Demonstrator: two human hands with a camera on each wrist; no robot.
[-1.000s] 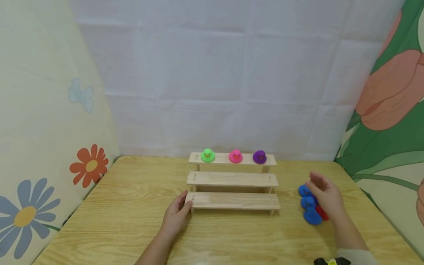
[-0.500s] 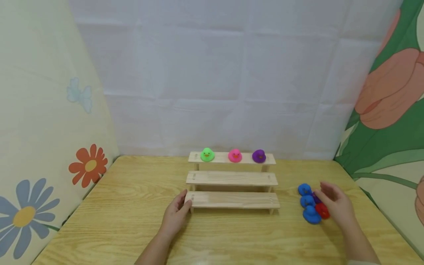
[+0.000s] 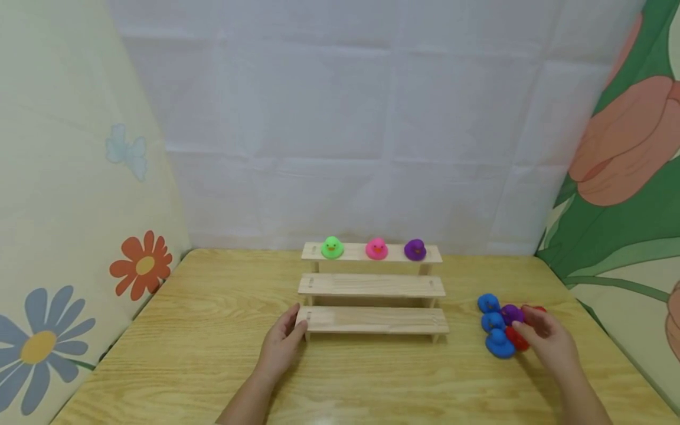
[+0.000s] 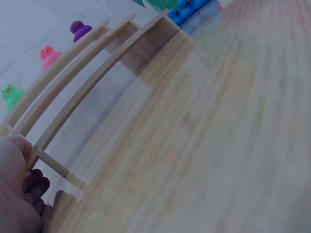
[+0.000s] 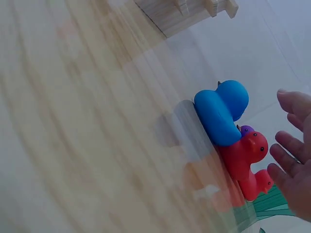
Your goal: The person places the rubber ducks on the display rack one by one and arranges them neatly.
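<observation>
1. Notably, the hands were well apart. The left hand (image 3: 281, 347) pinched the left end of a pale, three-tiered wooden stand (image 3: 372, 285), its thumb lying at the lowest board (image 3: 372, 319). The right hand (image 3: 552, 343) had its thumb and fingers parted and held nothing visible; whether a fingertip touched anything could not be told.

2. Upon the top board sat a bright-green toy duck (image 3: 332, 248), a hot-pink toy duck (image 3: 376, 249) and a dark-purple toy duck (image 3: 415, 249), spaced apart. No raised rim showed there, so a tug by the left hand probably risked sliding or toppling all three.

3. Beside the stand's right end, well clear of it on the yellow wood-grained table (image 3: 393, 383), lay a tight cluster: three glossy blue toy ducks (image 3: 500, 344) in a row, a loose purple toy duck (image 3: 512, 314), a nearer red toy duck (image 5: 243, 153) and a farther red toy duck (image 5: 249, 187). Such crowding made a dragged or overturned neighbour the likeliest fault of any grasp.

4. In the head view the right hand partly masked both red ducks (the right-wrist view showed their heads plainly). A poorly judged pinch might therefore have slipped off a rounded body.
</observation>
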